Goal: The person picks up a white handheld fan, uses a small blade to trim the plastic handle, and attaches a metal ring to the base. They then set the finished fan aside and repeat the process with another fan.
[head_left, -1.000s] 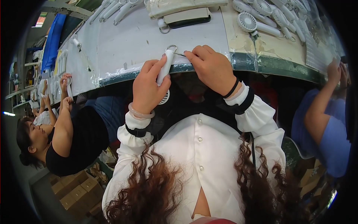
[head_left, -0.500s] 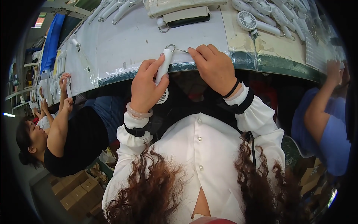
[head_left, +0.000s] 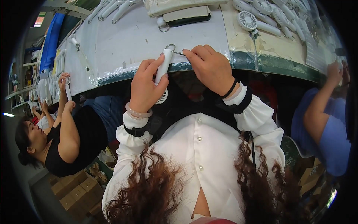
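Note:
My left hand (head_left: 146,85) is closed round a white handheld fan (head_left: 163,69) at the front edge of the workbench. The fan's handle end points away from me and carries a metal ring (head_left: 170,46). Its round grille shows below my left palm, toward my body. My right hand (head_left: 212,67) pinches a thin metal tool (head_left: 179,53), whose tip meets the handle end just below the ring. Its far end is hidden in my fingers, so I cannot tell its exact kind.
White handheld fans (head_left: 247,21) lie piled at the far right, and several more (head_left: 122,10) at the far left. A beige pad with a dark-edged piece (head_left: 189,20) lies ahead. Co-workers sit on the left (head_left: 80,138) and right (head_left: 322,123). Cardboard boxes (head_left: 78,192) stand at lower left.
My right hand has moved slightly left, bringing the tool's tip against the fan's handle end. My left hand and the fan have barely moved. The left co-worker's arms have shifted.

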`<state>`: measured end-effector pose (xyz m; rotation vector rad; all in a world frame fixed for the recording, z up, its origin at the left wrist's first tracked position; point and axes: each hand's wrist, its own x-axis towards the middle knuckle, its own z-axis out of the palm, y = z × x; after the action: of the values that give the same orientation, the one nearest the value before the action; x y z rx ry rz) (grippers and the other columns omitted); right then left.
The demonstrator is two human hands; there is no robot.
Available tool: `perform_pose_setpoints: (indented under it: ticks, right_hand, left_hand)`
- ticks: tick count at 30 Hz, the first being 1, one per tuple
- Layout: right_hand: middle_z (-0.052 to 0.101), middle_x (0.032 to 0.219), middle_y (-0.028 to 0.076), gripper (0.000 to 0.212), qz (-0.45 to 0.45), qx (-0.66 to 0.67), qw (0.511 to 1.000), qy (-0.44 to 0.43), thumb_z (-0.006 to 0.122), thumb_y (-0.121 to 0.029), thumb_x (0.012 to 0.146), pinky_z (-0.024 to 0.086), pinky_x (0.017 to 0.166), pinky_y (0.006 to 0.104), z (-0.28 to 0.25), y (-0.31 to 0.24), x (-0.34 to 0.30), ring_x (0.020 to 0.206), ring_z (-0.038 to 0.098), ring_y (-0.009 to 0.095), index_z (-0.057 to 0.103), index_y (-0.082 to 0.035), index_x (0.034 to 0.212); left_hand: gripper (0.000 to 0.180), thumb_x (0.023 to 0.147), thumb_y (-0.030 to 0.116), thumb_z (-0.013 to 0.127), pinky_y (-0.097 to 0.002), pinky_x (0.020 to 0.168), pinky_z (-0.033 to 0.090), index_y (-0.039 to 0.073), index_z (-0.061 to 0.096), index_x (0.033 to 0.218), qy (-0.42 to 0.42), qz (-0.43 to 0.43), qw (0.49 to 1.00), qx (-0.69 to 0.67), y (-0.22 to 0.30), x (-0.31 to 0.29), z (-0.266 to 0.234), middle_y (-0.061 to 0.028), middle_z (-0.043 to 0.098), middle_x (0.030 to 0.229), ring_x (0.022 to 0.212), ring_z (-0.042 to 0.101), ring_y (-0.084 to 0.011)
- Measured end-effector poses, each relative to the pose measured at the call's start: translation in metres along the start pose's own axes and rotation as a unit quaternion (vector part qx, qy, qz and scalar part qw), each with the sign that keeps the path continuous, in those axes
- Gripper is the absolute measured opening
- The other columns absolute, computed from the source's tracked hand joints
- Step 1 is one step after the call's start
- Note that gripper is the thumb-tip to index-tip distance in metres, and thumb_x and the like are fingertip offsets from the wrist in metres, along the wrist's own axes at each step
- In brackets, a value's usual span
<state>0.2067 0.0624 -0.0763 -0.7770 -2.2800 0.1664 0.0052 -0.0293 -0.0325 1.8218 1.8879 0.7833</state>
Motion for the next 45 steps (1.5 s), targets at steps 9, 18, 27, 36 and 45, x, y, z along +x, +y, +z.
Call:
perform_pose_setpoints:
  ticks: [9, 18, 27, 36, 45]
  right_hand:
    - [0.061, 0.092, 0.002, 0.034, -0.014, 0.015, 1.000, -0.004, 0.068, -0.002, 0.077, 0.053, 0.064, 0.0313, 0.000, 0.003, 0.000, 0.081, 0.061, 0.021, 0.067, -0.008, 0.110]
    - [0.060, 0.093, 0.002, 0.035, -0.032, -0.025, 0.999, -0.021, 0.066, -0.003, 0.077, 0.053, 0.063, 0.0309, 0.000, -0.001, -0.001, 0.082, 0.062, 0.020, 0.067, -0.007, 0.111]
    - [0.063, 0.089, 0.001, 0.035, -0.030, -0.021, 0.999, 0.013, 0.066, -0.004, 0.077, 0.052, 0.063, 0.0322, -0.015, 0.025, 0.003, 0.082, 0.063, 0.020, 0.069, -0.012, 0.111]
    - [0.064, 0.091, 0.000, 0.032, -0.104, 0.015, 0.994, 0.022, 0.068, -0.004, 0.081, 0.047, 0.072, 0.0323, -0.004, 0.039, 0.020, 0.082, 0.063, 0.020, 0.070, -0.017, 0.110]
    - [0.064, 0.090, -0.001, 0.029, -0.098, 0.004, 0.995, 0.029, 0.070, -0.007, 0.082, 0.044, 0.072, 0.0322, 0.001, 0.039, 0.022, 0.082, 0.063, 0.018, 0.071, -0.018, 0.109]
  left_hand:
    - [0.050, 0.081, 0.008, 0.068, -0.0308, 0.071, 0.055, 0.009, 0.063, 0.130, 0.004, 0.017, 1.000, -0.006, -0.004, -0.001, 0.000, -0.0116, 0.061, 0.110, 0.085, 0.064, -0.0239]
    - [0.054, 0.081, 0.002, 0.067, -0.0252, 0.071, 0.055, 0.009, 0.061, 0.134, -0.002, 0.013, 1.000, -0.022, -0.009, 0.000, 0.001, -0.0072, 0.059, 0.114, 0.089, 0.060, -0.0139]
    - [0.050, 0.083, 0.004, 0.066, -0.0343, 0.081, 0.053, 0.009, 0.061, 0.132, -0.017, 0.055, 0.998, 0.027, -0.013, 0.002, -0.013, -0.0128, 0.062, 0.113, 0.093, 0.062, -0.0299]
    - [0.048, 0.085, -0.003, 0.061, -0.0404, 0.087, 0.050, 0.012, 0.060, 0.131, 0.001, 0.146, 0.973, 0.179, -0.019, 0.012, -0.017, -0.0109, 0.064, 0.115, 0.100, 0.059, -0.0328]
    - [0.050, 0.084, -0.005, 0.062, -0.0401, 0.086, 0.050, 0.014, 0.061, 0.130, 0.020, 0.142, 0.977, 0.156, -0.019, 0.012, -0.013, -0.0097, 0.064, 0.114, 0.099, 0.059, -0.0317]
